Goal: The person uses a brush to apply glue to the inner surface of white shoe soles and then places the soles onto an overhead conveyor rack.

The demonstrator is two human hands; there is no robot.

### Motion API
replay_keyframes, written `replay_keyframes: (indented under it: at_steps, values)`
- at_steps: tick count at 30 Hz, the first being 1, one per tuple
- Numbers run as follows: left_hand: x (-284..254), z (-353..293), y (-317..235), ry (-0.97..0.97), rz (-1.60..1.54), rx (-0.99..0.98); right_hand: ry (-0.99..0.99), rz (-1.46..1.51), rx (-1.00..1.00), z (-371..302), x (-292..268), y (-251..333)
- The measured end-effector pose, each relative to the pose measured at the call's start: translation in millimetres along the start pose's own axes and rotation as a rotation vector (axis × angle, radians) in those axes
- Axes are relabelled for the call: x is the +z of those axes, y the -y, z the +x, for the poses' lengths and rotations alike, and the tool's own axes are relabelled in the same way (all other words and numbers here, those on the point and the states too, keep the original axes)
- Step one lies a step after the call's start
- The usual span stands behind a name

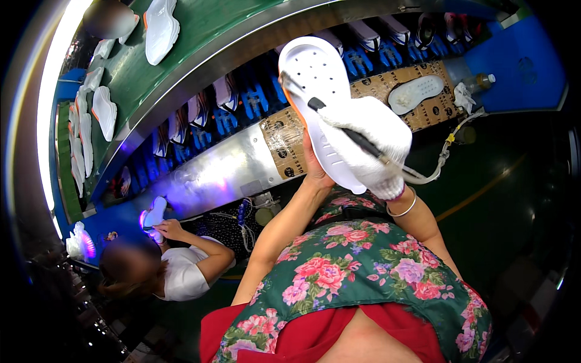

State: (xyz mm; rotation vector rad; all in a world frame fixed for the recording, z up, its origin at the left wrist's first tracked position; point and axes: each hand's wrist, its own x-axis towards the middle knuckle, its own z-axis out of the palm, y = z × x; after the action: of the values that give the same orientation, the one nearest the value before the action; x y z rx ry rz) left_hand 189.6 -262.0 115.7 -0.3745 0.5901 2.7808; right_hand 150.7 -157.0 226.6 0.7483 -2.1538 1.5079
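Observation:
A white shoe sole, with an orange edge and small holes in its wider end, is held up in front of me. My bare left hand grips it from the underside near its middle. On my right hand is a white knit glove, its fingers closed round a black-handled brush. A pale hose runs from the back of the brush. The brush's dark, blurred tip lies over the sole's inner face, towards the orange edge. The gloved hand hides part of the sole's lower half.
Patterned cardboard covers part of the metal bench. Another sole, crumpled tissue and a bottle lie to the right. Shoe uppers stand in blue holders behind. Soles ride a green belt. A co-worker handles a sole at left.

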Motion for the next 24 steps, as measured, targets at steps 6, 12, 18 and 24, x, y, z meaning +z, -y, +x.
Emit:
replay_keyframes:
  at_steps: [6, 12, 18, 24]
  values:
    - [-3, 3, -1, 0.024, -0.021, 0.044, -0.082, 0.051, 0.034, -1, 8, 0]
    - [-9, 15, -2, -0.02, -0.066, 0.071, -0.07, 0.193, 0.106, -3, 15, 2]
    - [-5, 26, -11, 0.253, -0.164, 0.109, -0.125, 0.088, 0.08, -8, 24, 6]
    - [-3, 26, -31, 0.254, -0.343, 0.154, -0.069, 0.203, 0.162, -12, 22, -2]
